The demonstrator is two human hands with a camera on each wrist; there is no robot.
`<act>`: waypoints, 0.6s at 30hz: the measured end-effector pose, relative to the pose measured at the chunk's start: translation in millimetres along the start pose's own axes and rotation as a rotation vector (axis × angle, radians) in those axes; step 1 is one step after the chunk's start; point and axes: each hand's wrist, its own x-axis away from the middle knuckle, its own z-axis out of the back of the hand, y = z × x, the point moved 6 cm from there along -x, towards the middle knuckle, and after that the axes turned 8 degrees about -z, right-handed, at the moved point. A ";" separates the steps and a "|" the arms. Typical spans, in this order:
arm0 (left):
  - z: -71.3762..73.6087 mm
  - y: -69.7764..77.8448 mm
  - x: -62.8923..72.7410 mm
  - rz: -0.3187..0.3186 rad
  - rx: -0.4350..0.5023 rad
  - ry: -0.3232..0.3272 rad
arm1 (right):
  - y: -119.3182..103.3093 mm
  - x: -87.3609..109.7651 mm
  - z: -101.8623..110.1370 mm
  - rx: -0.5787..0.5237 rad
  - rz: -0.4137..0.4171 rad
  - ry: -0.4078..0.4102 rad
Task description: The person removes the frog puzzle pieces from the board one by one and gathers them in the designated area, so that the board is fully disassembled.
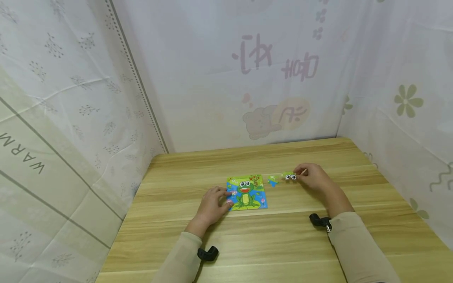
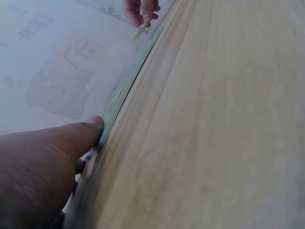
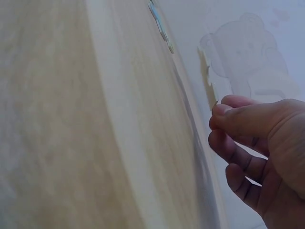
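Observation:
A square frog puzzle board (image 1: 246,195) lies flat on the table, showing a green frog on a blue and green ground. My left hand (image 1: 212,204) rests at its left side, thumb by the near corner and fingertips on the edge; the left wrist view shows the thumb (image 2: 88,131) right at that edge. To the right of the board, my right hand (image 1: 313,177) pinches a puzzle piece (image 1: 290,177) with two cartoon eyes by its right end. In the right wrist view this piece (image 3: 208,81) is seen edge-on, raised above the table.
A loose green and blue puzzle piece (image 1: 273,181) lies between the board and the right hand. All of this is on a wood-grain table (image 1: 262,243). Printed pale curtains (image 1: 212,78) hang behind the table and at both sides. Each sleeve carries a black wrist mount (image 1: 208,254).

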 end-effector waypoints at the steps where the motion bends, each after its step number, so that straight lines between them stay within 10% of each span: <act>1: -0.2 -0.4 0.1 0.001 -0.002 0.001 | 0.2 0.2 0.0 0.004 0.000 -0.007; 18: -2.7 -3.0 -0.4 -0.007 -0.010 0.020 | -1.8 -3.9 -2.0 0.075 0.069 0.033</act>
